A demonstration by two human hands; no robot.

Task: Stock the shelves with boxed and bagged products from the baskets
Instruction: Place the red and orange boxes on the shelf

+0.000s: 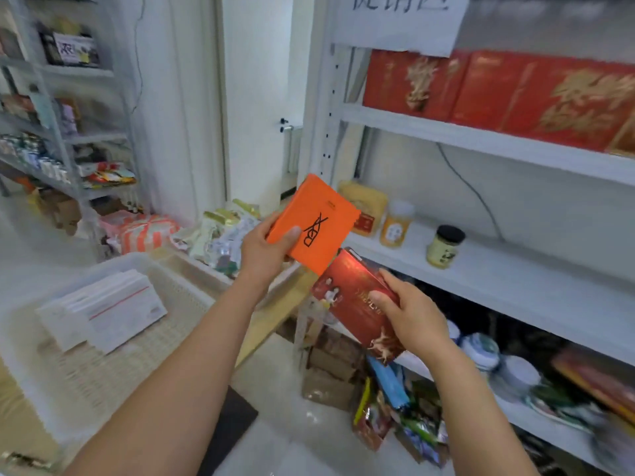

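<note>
My left hand [264, 250] grips an orange box [321, 214] with a black logo, held up in front of the white shelf unit's left post. Just below it, my right hand [409, 314] holds a dark red box [350, 297] with gold print, tilted, near the edge of the middle shelf [515, 269]. A white basket [178, 290] at lower left holds white boxes [106, 309] with a red stripe. A second basket behind it carries bagged products [223, 235].
The middle shelf bears a yellow box [366, 202], an orange jar [397, 223] and a black-lidded jar [445, 247]. Large red gift boxes [515, 94] fill the upper shelf. Bags [405, 413] and cardboard lie on the floor below. A grey rack [62, 139] stands at far left.
</note>
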